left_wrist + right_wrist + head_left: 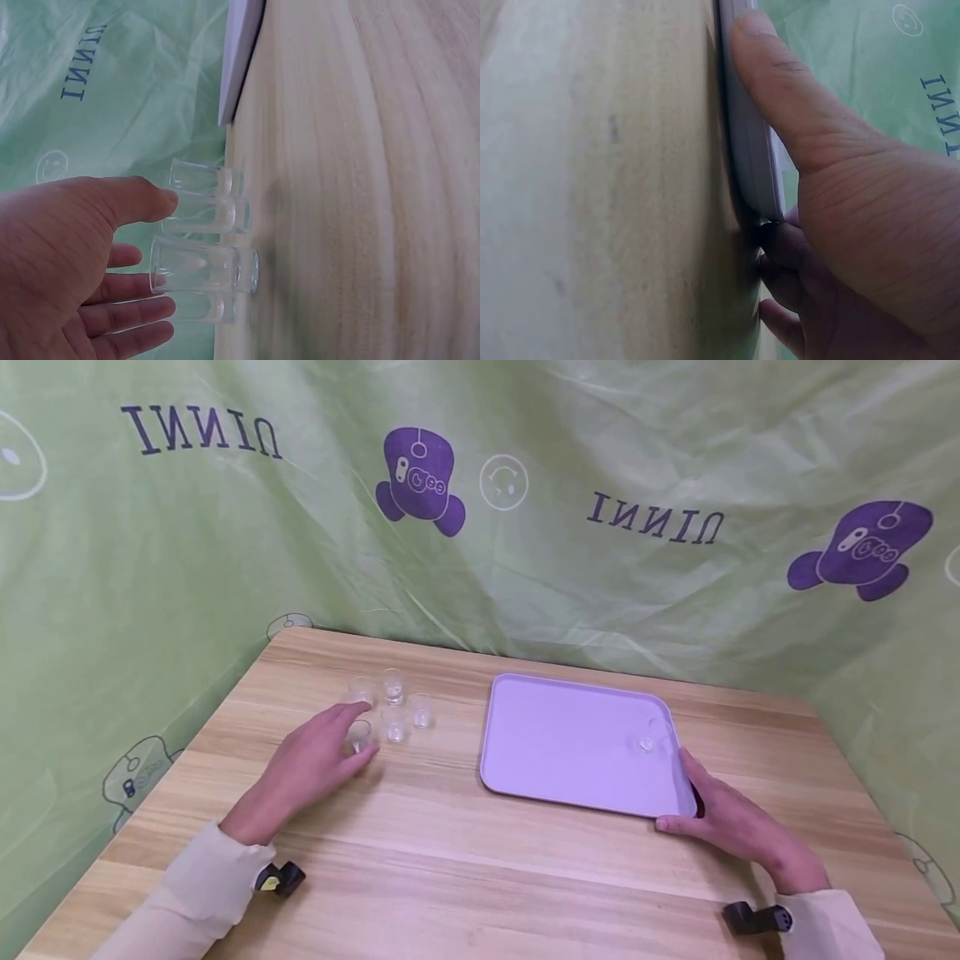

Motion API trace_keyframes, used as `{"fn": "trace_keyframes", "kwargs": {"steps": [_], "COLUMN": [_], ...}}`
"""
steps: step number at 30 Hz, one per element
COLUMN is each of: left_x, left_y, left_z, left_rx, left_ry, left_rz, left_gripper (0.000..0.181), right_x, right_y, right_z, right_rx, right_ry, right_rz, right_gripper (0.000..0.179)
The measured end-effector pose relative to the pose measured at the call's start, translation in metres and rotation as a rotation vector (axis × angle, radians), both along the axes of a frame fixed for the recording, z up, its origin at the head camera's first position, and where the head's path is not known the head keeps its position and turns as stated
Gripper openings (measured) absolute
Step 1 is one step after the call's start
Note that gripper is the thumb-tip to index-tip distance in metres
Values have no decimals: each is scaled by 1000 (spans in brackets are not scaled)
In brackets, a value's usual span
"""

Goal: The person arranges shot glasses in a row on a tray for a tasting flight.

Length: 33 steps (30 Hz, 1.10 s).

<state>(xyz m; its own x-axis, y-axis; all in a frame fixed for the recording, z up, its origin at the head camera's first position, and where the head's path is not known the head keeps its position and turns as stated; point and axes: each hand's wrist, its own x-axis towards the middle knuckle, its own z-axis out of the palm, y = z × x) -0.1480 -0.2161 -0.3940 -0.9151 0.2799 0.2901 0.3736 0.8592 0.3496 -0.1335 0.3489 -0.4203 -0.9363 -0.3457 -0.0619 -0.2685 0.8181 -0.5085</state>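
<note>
My left hand (309, 762) reaches toward a group of several small clear shot glasses on the left half of the table. Its thumb and fingers are spread on either side of the nearest shot glass (196, 266), with a gap between thumb and fingers in the left wrist view. The glasses stand upright, close together. At the right, my right hand (731, 817) holds the near right corner of a light purple tray (562, 739). The thumb (776, 64) lies along the tray's front edge, and the other fingers curl at its right side. One small clear glass (647, 741) is on the tray's right part.
The wooden table (420, 868) stands against a green printed cloth (315, 527) that hangs behind it and at both sides. Other shot glasses (422, 712) lie between my left hand and the tray. Black camera mounts (753, 918) sit at both wrists.
</note>
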Motion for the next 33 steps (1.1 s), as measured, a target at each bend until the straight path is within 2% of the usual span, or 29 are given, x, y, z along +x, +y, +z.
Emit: {"fn": "trace_keyframes", "kwargs": {"steps": [5,18,33], "left_x": [-2,-10,-13], "left_y": [-2,-6,-7], "left_z": [-2,-10,-12], "left_rx": [14,36,72], "left_ry": [-38,-80,-102], "left_rz": [10,50,32], "left_gripper": [56,54,47], "right_x": [0,-2,1], "right_y": [0,0,0], "right_z": [1,2,3], "right_rx": [-6,-6,3], "right_ry": [-1,-13,-22], "right_rz": [2,-1,-12], "right_gripper": [122,123,124]}}
